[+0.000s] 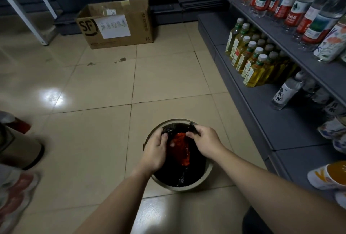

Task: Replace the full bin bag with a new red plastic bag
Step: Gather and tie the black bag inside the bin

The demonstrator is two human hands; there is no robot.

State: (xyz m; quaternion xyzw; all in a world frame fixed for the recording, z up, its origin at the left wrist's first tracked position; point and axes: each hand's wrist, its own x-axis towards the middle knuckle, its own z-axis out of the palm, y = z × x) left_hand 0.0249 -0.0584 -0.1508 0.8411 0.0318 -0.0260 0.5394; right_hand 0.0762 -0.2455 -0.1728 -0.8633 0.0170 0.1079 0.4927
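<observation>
A round pale bin stands on the tiled floor, lined with a black bin bag. Red plastic packaging lies inside the bag at its top. My left hand grips a bunched edge of the black bag at the bin's left side. My right hand pinches another gathered piece of the bag at the far rim. Both hands sit over the bin's opening, a short gap apart. No separate red bag shows apart from the red packaging.
A grey shelf unit with yellow drink bottles and water bottles runs along the right. A cardboard box stands on the floor ahead. A cylindrical container and blurred red-white packaging sit at the left.
</observation>
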